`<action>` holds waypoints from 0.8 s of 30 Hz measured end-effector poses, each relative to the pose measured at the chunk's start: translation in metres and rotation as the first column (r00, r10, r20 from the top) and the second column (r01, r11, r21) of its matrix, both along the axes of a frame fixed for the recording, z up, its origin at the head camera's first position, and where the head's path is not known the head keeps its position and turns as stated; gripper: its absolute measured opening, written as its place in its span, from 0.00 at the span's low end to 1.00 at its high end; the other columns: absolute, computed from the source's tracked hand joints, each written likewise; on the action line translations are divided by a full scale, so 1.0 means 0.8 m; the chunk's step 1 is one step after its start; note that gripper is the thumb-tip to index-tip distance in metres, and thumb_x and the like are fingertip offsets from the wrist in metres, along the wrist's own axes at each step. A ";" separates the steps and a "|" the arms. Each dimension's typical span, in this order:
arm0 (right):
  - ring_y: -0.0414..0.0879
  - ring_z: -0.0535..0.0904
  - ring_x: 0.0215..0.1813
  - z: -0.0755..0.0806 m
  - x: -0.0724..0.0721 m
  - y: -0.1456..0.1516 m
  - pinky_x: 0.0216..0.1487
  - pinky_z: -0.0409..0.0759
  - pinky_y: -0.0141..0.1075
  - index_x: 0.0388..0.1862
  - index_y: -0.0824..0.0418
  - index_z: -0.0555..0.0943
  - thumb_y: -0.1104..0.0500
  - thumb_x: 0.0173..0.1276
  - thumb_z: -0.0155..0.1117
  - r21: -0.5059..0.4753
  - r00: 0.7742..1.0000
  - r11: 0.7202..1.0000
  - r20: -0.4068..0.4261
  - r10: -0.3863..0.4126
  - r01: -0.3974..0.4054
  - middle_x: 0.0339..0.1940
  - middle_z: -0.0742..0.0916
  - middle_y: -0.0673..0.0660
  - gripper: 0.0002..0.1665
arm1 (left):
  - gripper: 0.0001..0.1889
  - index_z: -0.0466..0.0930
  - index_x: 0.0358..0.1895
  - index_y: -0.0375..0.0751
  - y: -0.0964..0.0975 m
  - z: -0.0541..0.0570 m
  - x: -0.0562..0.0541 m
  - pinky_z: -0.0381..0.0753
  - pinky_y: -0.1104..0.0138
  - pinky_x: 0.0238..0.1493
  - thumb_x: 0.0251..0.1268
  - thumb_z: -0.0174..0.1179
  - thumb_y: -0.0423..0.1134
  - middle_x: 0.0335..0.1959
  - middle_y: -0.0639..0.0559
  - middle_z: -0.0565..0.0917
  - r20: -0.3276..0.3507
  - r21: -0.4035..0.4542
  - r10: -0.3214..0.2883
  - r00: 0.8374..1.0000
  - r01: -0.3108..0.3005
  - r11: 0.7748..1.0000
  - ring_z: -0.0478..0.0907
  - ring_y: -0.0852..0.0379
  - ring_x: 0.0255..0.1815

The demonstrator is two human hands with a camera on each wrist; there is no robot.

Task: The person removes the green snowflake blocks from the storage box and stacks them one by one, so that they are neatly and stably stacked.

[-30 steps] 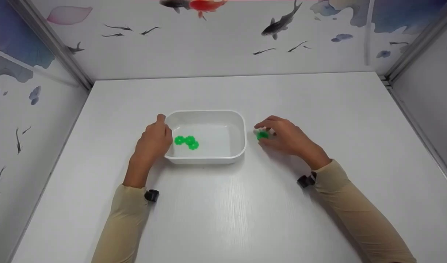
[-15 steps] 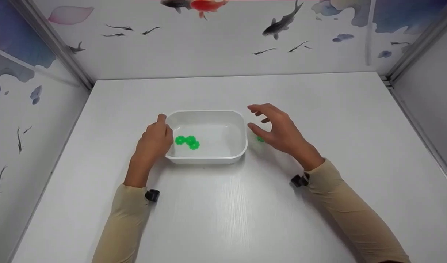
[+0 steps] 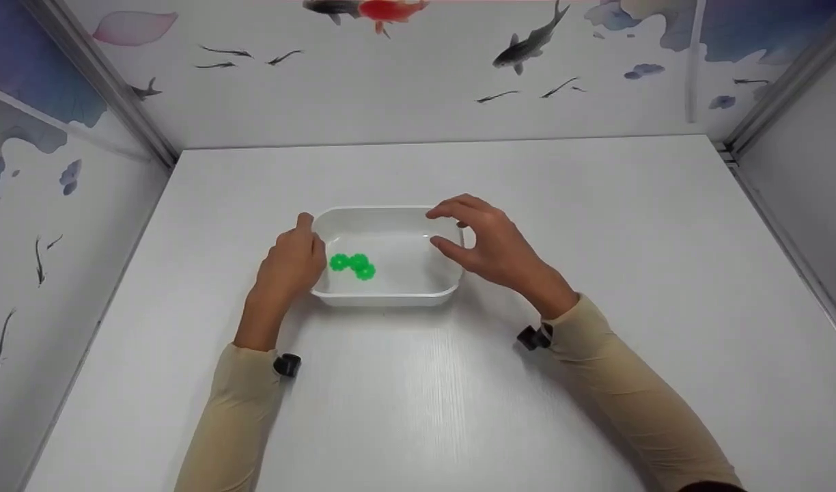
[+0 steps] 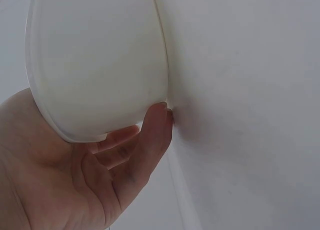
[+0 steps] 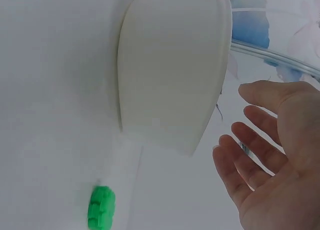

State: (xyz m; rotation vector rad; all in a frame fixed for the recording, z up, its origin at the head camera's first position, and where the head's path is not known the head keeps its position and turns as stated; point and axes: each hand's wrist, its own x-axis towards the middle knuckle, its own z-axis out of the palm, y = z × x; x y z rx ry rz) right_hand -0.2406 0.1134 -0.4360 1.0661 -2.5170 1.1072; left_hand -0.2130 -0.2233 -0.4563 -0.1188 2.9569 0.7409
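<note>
A white rectangular plastic tub [image 3: 384,299] with rounded corners stands on the table. My left hand [image 3: 289,263] grips its left end, and in the left wrist view the fingers [image 4: 152,132] curl under the rim against the outer wall. Inside, toward the left, lie three joined or touching green flower-shaped pieces [image 3: 358,262]. My right hand [image 3: 490,239] is over the tub's right rim, fingers spread apart from the thumb with nothing between them. Below it in the right wrist view, a thick green scalloped piece [image 5: 102,208] sits on the table; the hand hides it in the head view.
A white table [image 3: 404,396] surrounds the tub. Wall panels printed with fish [image 3: 531,42] rise at the back and sides, joined by metal posts [image 3: 114,82] at the corners. A black camera mount [image 3: 534,337] sits at each wrist.
My right hand has left the green piece on the table, risen with fingers opening, and moved left over the tub's right rim. The left hand keeps its grip on the tub.
</note>
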 end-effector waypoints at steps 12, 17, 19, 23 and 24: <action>0.45 0.85 0.62 -0.001 0.004 -0.042 0.59 0.87 0.45 0.64 0.53 0.87 0.55 0.75 0.74 0.021 0.998 0.998 0.032 0.058 -0.059 0.59 0.90 0.49 0.20 | 0.29 0.56 0.83 0.34 -0.001 0.000 -0.001 0.87 0.43 0.60 0.89 0.37 0.44 0.74 0.30 0.78 0.006 0.019 -0.002 1.000 0.002 1.000 0.86 0.38 0.62; 0.47 0.85 0.59 -0.003 0.006 -0.060 0.58 0.88 0.44 0.64 0.53 0.87 0.56 0.76 0.74 0.052 0.997 0.996 0.048 0.066 -0.069 0.59 0.90 0.49 0.20 | 0.29 0.56 0.83 0.35 -0.002 -0.002 -0.002 0.87 0.43 0.61 0.89 0.37 0.44 0.74 0.30 0.78 0.011 0.017 0.001 1.000 -0.001 1.000 0.85 0.39 0.60; 0.48 0.85 0.59 -0.003 0.008 -0.066 0.58 0.87 0.43 0.64 0.53 0.86 0.55 0.76 0.74 0.074 0.996 0.995 0.052 0.066 -0.070 0.59 0.90 0.49 0.20 | 0.28 0.56 0.83 0.35 -0.002 -0.002 -0.002 0.87 0.43 0.60 0.89 0.37 0.44 0.73 0.31 0.78 0.010 0.019 0.002 1.000 -0.002 1.000 0.85 0.39 0.59; 0.49 0.85 0.59 -0.005 0.010 -0.079 0.58 0.88 0.45 0.64 0.54 0.87 0.56 0.75 0.74 0.097 0.995 0.992 0.061 0.074 -0.080 0.58 0.90 0.50 0.20 | 0.28 0.57 0.82 0.35 -0.001 -0.002 -0.001 0.87 0.43 0.57 0.89 0.37 0.44 0.72 0.31 0.79 0.003 0.018 0.000 1.000 0.000 1.000 0.86 0.40 0.56; 0.50 0.85 0.59 -0.005 0.010 -0.082 0.58 0.88 0.45 0.64 0.55 0.87 0.56 0.75 0.74 0.100 0.995 0.991 0.063 0.077 -0.083 0.58 0.90 0.51 0.20 | 0.27 0.58 0.82 0.34 -0.001 -0.002 -0.001 0.88 0.43 0.56 0.89 0.37 0.44 0.72 0.31 0.80 -0.001 0.014 -0.001 1.000 0.001 1.000 0.86 0.40 0.56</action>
